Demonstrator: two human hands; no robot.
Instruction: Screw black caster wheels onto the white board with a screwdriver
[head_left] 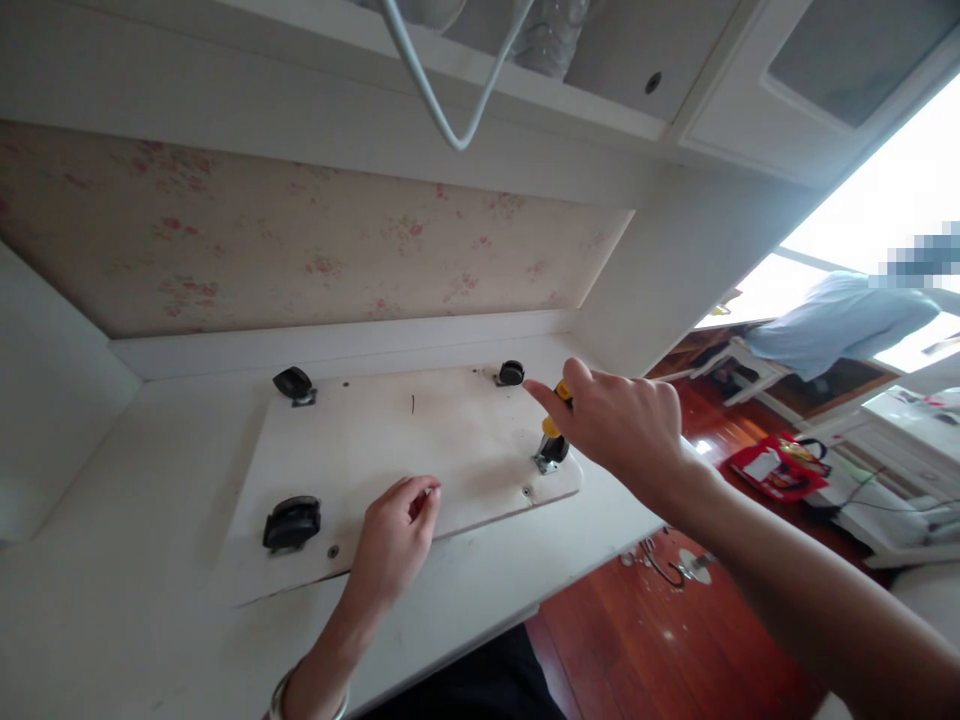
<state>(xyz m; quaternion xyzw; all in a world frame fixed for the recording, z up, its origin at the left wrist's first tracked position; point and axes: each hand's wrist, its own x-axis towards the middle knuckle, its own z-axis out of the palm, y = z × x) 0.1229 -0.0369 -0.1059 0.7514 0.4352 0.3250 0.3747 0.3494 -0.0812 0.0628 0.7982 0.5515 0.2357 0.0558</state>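
Observation:
A white board (pixel 420 440) with black caster wheels at its corners lies flat on a white desk (pixel 150 600). My right hand (pixel 622 425) is closed around a yellow-handled screwdriver (pixel 559 405) that points down at the near right caster (pixel 551 450). My left hand (pixel 394 535) rests on the board's front edge with its fingers curled in a pinch; something small and pale, perhaps a screw, shows at the fingertips. Other casters sit at the far left (pixel 294 384), far right (pixel 511 373) and near left (pixel 292 522).
The desk sits in a white alcove with floral wallpaper (pixel 300 250) behind and a shelf above. To the right lie a red wooden floor (pixel 637 640), a red bag (pixel 776 465), white furniture and a person in a light blue top (pixel 832 320).

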